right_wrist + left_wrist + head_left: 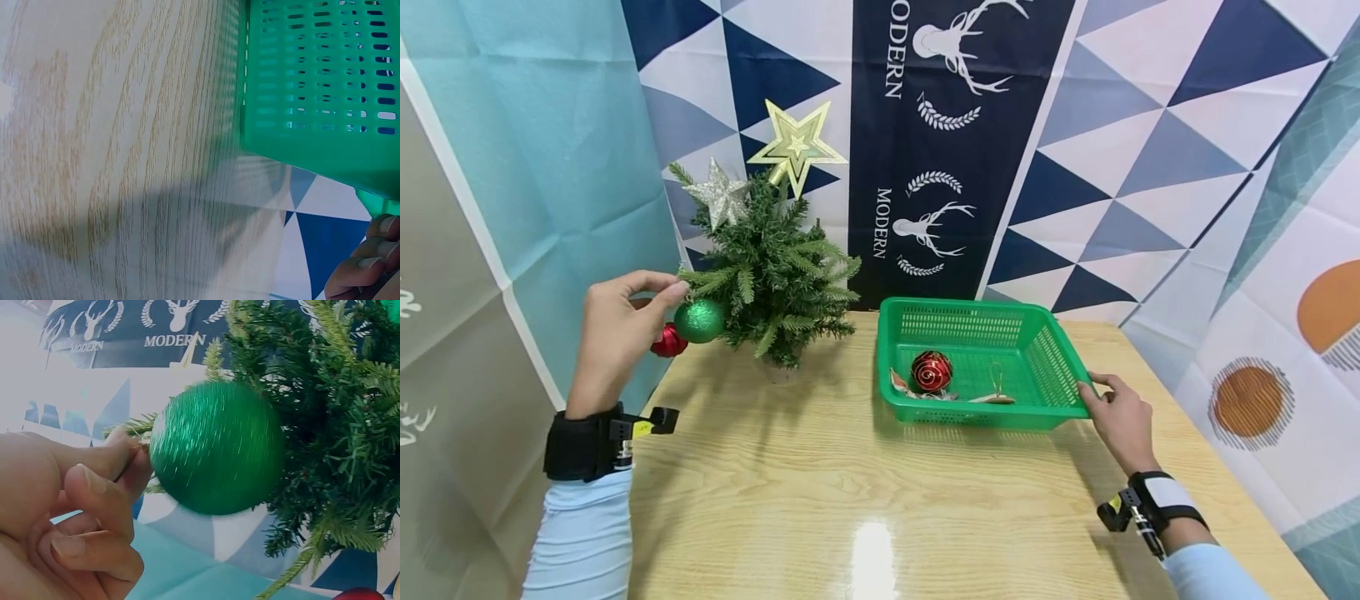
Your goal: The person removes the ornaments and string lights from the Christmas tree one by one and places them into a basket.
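Between thumb and finger my left hand [628, 329] pinches the top of a glittery green ball ornament [699, 321], beside the left branches of a small artificial Christmas tree [767, 271]. The left wrist view shows the green ball [217, 447] close up, slightly blurred, with the fingertips [134, 447] at its cap. A red ornament [669, 341] shows low on the tree's left, partly behind the hand. My right hand [1122, 421] grips the near right corner of a green plastic basket [977, 412]. Inside the basket lies a red ball with gold swirls [932, 371].
A silver glitter star [722, 193] and a gold star [797, 147] sit at the tree's top. Flat ornaments, one with a string loop [997, 380], lie in the basket. The wooden table [820, 500] meets patterned cloth walls at the back and sides.
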{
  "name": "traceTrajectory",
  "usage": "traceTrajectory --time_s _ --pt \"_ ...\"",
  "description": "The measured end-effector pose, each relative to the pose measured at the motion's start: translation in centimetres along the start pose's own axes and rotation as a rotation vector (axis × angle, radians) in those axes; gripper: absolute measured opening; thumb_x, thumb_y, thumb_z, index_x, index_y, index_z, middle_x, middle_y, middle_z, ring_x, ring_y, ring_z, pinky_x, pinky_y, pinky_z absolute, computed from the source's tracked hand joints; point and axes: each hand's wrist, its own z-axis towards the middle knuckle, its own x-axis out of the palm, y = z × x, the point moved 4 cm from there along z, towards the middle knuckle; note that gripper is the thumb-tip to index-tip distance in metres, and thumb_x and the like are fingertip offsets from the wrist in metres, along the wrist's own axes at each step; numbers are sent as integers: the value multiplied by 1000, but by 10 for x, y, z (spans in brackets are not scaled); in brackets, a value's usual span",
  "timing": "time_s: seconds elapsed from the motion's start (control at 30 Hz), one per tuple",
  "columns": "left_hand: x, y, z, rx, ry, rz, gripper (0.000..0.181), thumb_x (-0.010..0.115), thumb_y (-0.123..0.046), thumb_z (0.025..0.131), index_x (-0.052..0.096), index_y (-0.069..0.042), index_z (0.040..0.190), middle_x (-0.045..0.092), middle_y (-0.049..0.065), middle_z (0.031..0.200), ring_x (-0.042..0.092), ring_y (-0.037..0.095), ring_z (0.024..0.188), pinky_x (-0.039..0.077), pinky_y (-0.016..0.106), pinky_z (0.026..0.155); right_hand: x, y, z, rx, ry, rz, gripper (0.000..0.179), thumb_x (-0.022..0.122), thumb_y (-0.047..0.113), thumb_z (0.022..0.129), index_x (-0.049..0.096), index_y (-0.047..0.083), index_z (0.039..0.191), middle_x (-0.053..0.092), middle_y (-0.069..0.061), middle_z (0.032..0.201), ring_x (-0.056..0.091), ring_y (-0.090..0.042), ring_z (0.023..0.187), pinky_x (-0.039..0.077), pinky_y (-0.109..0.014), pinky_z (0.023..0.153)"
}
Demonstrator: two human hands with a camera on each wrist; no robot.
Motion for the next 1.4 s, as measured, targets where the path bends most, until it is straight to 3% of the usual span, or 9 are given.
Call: traceTrajectory --time_s 0.23,0.4,0.53,0.73,0.87,1.03,1.1,1.23,1.4 --pt "-10 -6 4 -8 -121 -76 29 71 -29 100 75 -4 114 67 -7 101 56 7 56 41 20 51 -1 1 1 -6 -6 0 52 55 38 107 60 -3 139 54 -6 61 46 -19 50 33 -32 48" --pt "-11 -18 4 41 -152 4 32 71 -36 99 77 -8 113 68 -5 104 61 4 73 42 20 61 0 0 1 10 -1 2 53 55 38 106 60 -3 139 55 -6 62 46 -20 51 33 -32 49" --pt "-9 -31 3 123 -162 62 32 69 -38 100 76 -9 111 70 0 106 64 0 77 42 20 64 0 0 0 21 3 1 53 55 38 106 59 -3 139 55 -6 63 47 -21 53 33 -32 50" --pt "-5 -42 -1 184 -143 36 31 67 -35 101 75 -8 113 70 0 111 69 1 81 48 19 71 0 1 -1 8 2 1 54 54 39 107 59 -4 139 54 -6 62 46 -20 51 33 -32 50" --pt "-3 -50 -5 213 -129 56 27 68 -34 101 76 -10 110 71 -1 105 69 1 78 39 21 59 0 2 -2 10 3 2 54 54 39 107 59 -4 139 54 -6 62 46 -20 51 33 -32 49" --pt "5 -60 -10 269 -96 47 21 70 -29 101 77 -10 107 73 4 96 66 -6 75 33 23 54 -1 2 -1 15 0 3 53 55 38 106 59 -4 139 54 -6 62 46 -20 51 33 -31 48" --pt "9 -63 -10 301 -72 26 19 70 -25 101 77 -10 108 72 7 85 61 -5 60 31 23 50 -1 1 -2 16 0 2 53 55 37 106 59 -4 139 55 -6 62 46 -20 51 33 -31 48" --pt "20 -68 -12 343 -43 30 17 70 -26 101 77 -12 109 65 5 70 46 5 47 25 27 48 -1 1 -2 17 1 0 52 55 37 106 59 -4 139 54 -5 61 47 -19 50 33 -31 49" --pt "31 -72 -12 354 -26 45 19 67 -30 102 77 -14 107 60 3 65 39 12 45 23 30 50 -1 2 -2 19 -7 4 51 57 36 106 60 -4 138 54 -4 61 47 -19 51 34 -32 49"
